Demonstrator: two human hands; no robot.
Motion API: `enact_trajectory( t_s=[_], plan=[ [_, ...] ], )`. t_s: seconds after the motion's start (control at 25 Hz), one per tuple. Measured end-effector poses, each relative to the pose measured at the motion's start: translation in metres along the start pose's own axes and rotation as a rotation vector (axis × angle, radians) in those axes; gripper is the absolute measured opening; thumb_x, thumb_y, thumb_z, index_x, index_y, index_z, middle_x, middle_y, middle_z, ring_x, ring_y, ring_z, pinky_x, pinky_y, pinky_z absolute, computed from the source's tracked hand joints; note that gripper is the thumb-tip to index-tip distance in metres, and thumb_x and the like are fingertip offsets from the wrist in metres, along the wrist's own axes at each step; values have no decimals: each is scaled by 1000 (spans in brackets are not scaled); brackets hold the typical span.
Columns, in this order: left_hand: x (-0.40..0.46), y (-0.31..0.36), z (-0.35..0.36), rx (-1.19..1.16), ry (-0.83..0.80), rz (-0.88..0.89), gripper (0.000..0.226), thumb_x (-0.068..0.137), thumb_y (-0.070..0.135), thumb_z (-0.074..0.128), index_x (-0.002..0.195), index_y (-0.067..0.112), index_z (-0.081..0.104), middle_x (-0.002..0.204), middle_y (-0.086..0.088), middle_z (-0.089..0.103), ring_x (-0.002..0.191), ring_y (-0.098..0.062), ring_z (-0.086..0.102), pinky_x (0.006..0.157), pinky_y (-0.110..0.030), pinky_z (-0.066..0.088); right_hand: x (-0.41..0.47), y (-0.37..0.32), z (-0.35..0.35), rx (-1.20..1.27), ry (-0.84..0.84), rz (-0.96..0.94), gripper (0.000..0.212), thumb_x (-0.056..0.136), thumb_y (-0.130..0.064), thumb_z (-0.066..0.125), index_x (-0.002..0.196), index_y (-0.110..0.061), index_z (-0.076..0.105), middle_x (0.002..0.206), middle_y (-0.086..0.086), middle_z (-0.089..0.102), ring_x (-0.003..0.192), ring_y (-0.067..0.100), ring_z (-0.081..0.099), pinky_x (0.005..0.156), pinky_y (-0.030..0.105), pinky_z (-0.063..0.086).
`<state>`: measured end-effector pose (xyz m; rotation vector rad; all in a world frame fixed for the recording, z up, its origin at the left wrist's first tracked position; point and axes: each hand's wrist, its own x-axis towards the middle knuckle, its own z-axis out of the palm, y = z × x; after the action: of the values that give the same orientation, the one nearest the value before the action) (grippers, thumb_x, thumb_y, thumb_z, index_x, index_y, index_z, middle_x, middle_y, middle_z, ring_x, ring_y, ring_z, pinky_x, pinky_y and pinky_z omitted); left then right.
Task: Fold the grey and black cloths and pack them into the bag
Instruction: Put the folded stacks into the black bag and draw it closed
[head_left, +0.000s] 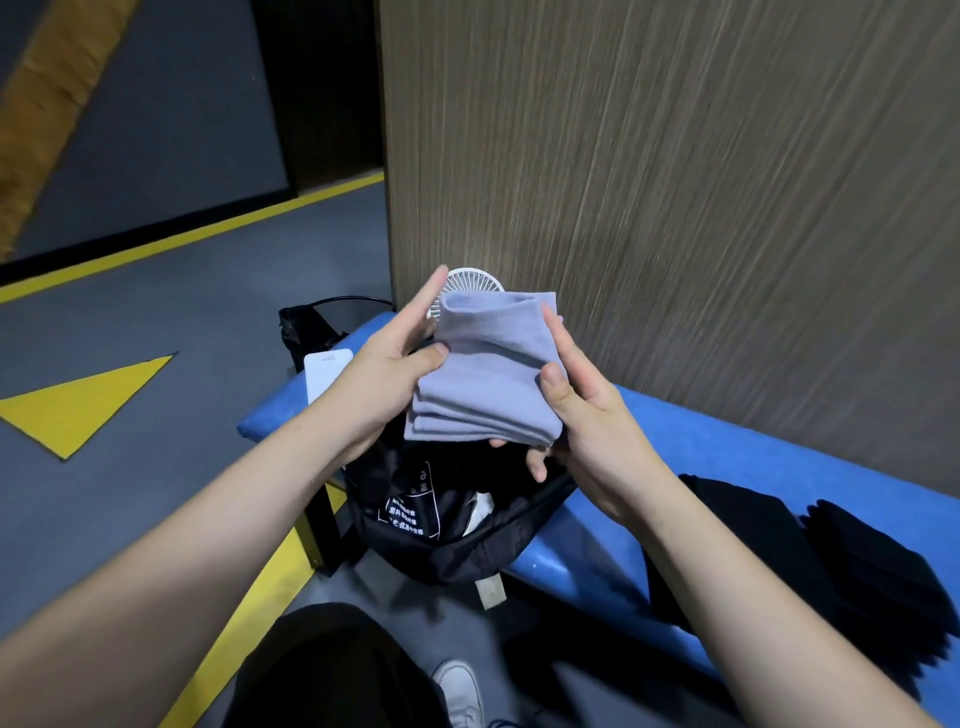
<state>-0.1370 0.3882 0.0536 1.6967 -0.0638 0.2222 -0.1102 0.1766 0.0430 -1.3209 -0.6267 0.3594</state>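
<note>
Folded grey cloth (485, 371) is pinched by the left hand (387, 382) and right hand (582, 415) above the bag (457, 525); black cloth (810, 561), perhaps folded, is cut off at the bench (613, 551) right edge.

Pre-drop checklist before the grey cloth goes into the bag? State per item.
1. Grey cloth folded compact: ok, layered into a small stack.
2. Held on both sides: ok, left hand and right hand each grip an edge, thumbs on top.
3. Bag mouth open under the cloth: ok, the opening gapes right below.
4. Room inside the bag: cannot tell, the interior is dark, with something white showing.
5. Bag stable on the blue bench: cannot tell, it sits at the bench's near edge.
6. Black cloth ready: cannot tell, it lies on the bench to the right, its fold unclear.
</note>
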Motion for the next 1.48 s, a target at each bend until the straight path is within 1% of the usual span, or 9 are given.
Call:
enact_trajectory(
  t_s=[0.2,0.32,0.44,0.56,0.76,0.92,1.08,1.28,1.48],
  plan=[
    [0,-4,3,126,8,134,65,103,4,45,141,56,40,142,39,43,137,14,34,110,-13,33,9,4,-1,110,177,142,57,108,-22,39,153,-51,20,112,5,74,62,33,64,41,29,42],
    [2,-10,6,236,-65,124,59,103,-1,38,130,46,61,152,19,42,141,3,37,114,-20,32,13,5,-3,85,182,161,60,108,-19,38,152,-54,18,110,9,75,60,33,64,41,29,40],
    [4,-5,7,30,-87,-144,53,97,0,38,124,35,68,127,11,68,120,-9,63,101,-23,48,10,9,-3,48,107,113,60,108,-25,43,152,-56,16,124,9,70,68,32,67,42,29,44],
    [11,-1,3,-56,-156,-296,57,89,2,38,125,37,67,122,6,71,113,-16,67,103,-34,49,4,15,-6,-9,11,100,56,107,-26,45,153,-48,25,125,9,67,83,33,72,46,30,50],
    [10,-6,-3,-11,-239,-244,57,90,1,46,132,36,62,130,-3,67,122,-24,60,106,-35,43,11,17,-17,28,-25,240,48,102,-14,52,146,-33,45,98,18,71,83,39,69,58,32,54],
    [10,-13,-12,-60,-361,-169,55,95,-2,53,141,28,54,141,8,58,128,-11,56,106,-27,44,19,14,-30,7,-105,356,72,94,-7,64,150,-40,35,103,21,71,83,41,69,64,35,57],
    [21,-21,-13,-101,-396,-162,57,89,16,65,143,29,51,142,10,57,127,-9,57,102,-23,47,31,14,-37,-45,-58,335,73,89,-1,68,146,-39,43,123,21,67,81,44,69,63,36,57],
    [40,-30,-16,145,-421,-115,81,83,8,78,146,44,41,147,11,44,121,-12,61,103,-31,49,47,17,-50,-112,14,286,74,84,5,72,139,-40,51,135,14,58,78,44,71,60,36,56],
    [39,-44,-16,836,-227,59,69,80,47,77,137,35,39,136,11,41,114,-14,57,97,-32,47,56,16,-70,-200,170,223,71,86,5,68,139,-39,51,127,-2,57,68,24,69,63,38,56]
  ],
)
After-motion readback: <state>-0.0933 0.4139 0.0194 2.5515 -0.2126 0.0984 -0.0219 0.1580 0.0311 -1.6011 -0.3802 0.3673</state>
